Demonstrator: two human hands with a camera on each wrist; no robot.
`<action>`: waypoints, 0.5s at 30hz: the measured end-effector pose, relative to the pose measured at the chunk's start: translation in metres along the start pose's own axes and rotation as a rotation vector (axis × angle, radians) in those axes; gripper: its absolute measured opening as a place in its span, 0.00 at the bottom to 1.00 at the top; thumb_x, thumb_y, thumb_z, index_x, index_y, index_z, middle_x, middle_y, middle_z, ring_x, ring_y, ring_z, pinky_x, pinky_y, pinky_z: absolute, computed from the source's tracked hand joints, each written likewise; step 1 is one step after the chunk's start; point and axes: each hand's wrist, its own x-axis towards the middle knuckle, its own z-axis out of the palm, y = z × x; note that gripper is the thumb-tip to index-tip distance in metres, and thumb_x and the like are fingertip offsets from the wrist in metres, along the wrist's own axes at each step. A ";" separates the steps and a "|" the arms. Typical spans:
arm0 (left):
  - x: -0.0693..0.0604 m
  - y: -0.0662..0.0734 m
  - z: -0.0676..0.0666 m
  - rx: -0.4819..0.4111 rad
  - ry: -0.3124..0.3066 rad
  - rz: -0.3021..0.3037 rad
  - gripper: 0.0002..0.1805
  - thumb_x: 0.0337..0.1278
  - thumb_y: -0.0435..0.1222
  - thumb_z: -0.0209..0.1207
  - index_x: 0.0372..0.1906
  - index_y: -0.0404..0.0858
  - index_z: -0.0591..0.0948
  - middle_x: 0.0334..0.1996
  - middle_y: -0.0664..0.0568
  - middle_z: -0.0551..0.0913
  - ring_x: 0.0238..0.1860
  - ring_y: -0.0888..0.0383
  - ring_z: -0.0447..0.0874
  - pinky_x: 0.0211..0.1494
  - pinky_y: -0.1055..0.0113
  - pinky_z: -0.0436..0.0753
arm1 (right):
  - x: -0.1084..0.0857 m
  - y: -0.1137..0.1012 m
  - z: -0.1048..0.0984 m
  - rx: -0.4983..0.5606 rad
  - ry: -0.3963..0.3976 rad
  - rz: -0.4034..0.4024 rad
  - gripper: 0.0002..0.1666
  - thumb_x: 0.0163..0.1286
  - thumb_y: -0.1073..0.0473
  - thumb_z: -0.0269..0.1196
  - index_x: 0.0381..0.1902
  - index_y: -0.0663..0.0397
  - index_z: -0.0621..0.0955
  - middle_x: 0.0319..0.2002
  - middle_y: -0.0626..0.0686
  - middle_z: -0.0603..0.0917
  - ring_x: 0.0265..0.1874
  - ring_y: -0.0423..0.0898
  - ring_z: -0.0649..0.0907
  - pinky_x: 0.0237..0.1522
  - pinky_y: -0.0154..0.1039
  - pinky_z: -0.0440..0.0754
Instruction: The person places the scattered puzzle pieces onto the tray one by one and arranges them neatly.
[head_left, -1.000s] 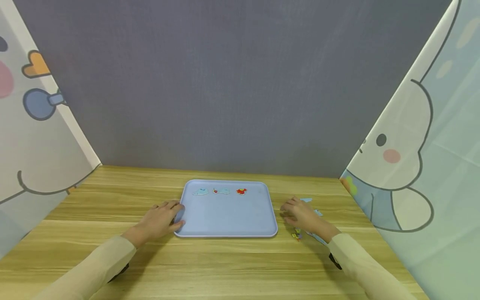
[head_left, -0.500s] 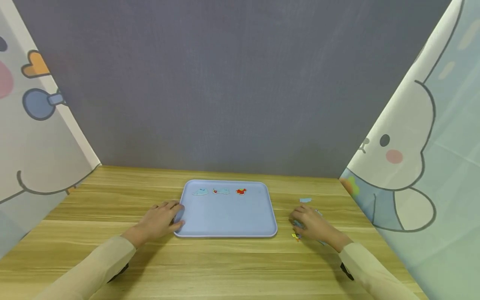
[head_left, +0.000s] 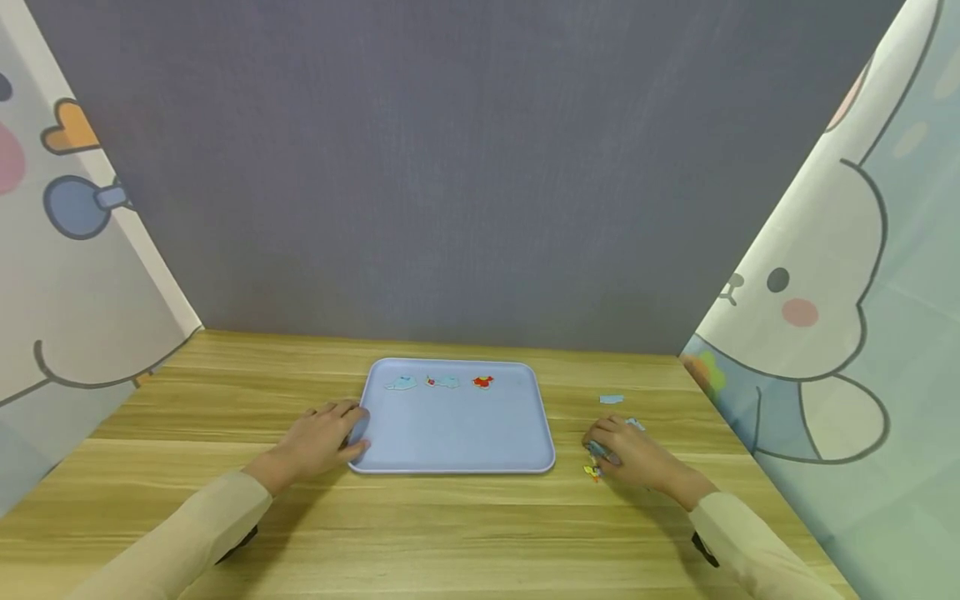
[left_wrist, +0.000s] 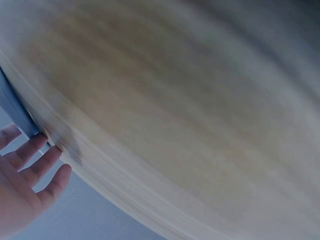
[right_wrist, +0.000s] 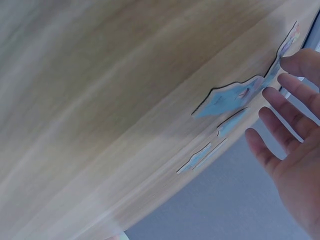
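Note:
A pale blue tray (head_left: 457,433) lies on the wooden table. Along its far side sit a light blue flat cut-out piece (head_left: 402,383), a blue one with a red tip (head_left: 442,382) and a red one (head_left: 483,382). My left hand (head_left: 313,440) rests its fingertips and thumb on the tray's left rim. To the right of the tray, my right hand (head_left: 628,452) is low over loose cut-outs, thumb and index finger at a bluish piece (right_wrist: 271,75); whether they pinch it is unclear. Beside the thumb lies a yellow piece (head_left: 592,472).
Other loose pieces lie around the right hand: a pale blue strip (head_left: 611,399), a blue one (head_left: 635,423) and a larger blue one (right_wrist: 227,100). A grey panel (head_left: 442,183) stands behind the table (head_left: 450,533), with cartoon-printed cloths on both sides.
My right hand has moved right and slightly nearer, from beside the tray's edge to over the loose pieces. The left hand and tray have stayed put.

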 end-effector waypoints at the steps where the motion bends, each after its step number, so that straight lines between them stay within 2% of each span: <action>1: 0.000 0.000 0.000 0.000 0.000 0.000 0.27 0.56 0.50 0.57 0.55 0.35 0.74 0.55 0.38 0.74 0.55 0.38 0.73 0.48 0.38 0.74 | 0.000 0.000 0.000 -0.001 0.000 -0.001 0.17 0.49 0.67 0.68 0.39 0.56 0.80 0.39 0.50 0.81 0.41 0.49 0.77 0.37 0.46 0.79; 10: 0.000 0.001 -0.001 0.003 -0.002 -0.005 0.28 0.56 0.50 0.57 0.55 0.35 0.74 0.55 0.38 0.74 0.55 0.38 0.72 0.48 0.37 0.73 | -0.004 0.000 -0.003 0.025 -0.091 0.051 0.17 0.53 0.67 0.65 0.43 0.55 0.79 0.44 0.49 0.79 0.47 0.50 0.76 0.42 0.48 0.79; 15: 0.000 0.000 0.001 -0.001 0.007 0.000 0.28 0.55 0.50 0.57 0.54 0.35 0.74 0.55 0.38 0.74 0.55 0.38 0.72 0.48 0.37 0.73 | -0.004 0.000 -0.005 0.031 -0.124 0.045 0.19 0.52 0.68 0.65 0.45 0.55 0.79 0.45 0.49 0.78 0.47 0.50 0.76 0.43 0.46 0.79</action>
